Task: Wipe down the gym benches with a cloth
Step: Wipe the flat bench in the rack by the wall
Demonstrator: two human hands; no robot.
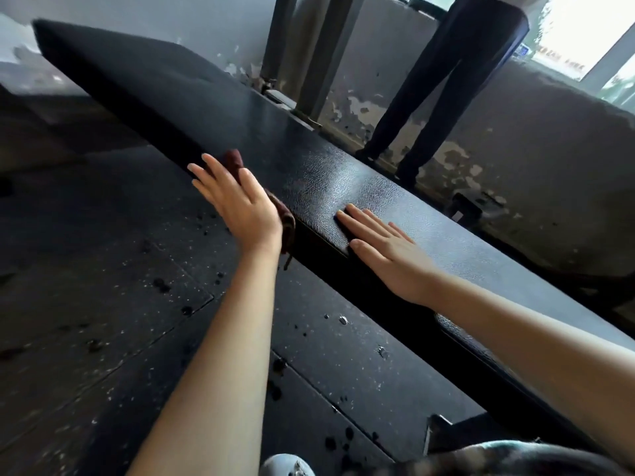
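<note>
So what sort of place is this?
Most likely a gym, and a worn one: a long black padded bench with the left hand pressing a dark red cloth to its side, speckled rubber floor tiles, and grey metal uprights by a peeling wall.

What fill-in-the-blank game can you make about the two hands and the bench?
1. The left hand presses a reddish ____ against the bench.
2. The right hand lies flat on the ____ of the bench.
3. The bench is ____ in colour.

Missing words: cloth; top; black.
</note>
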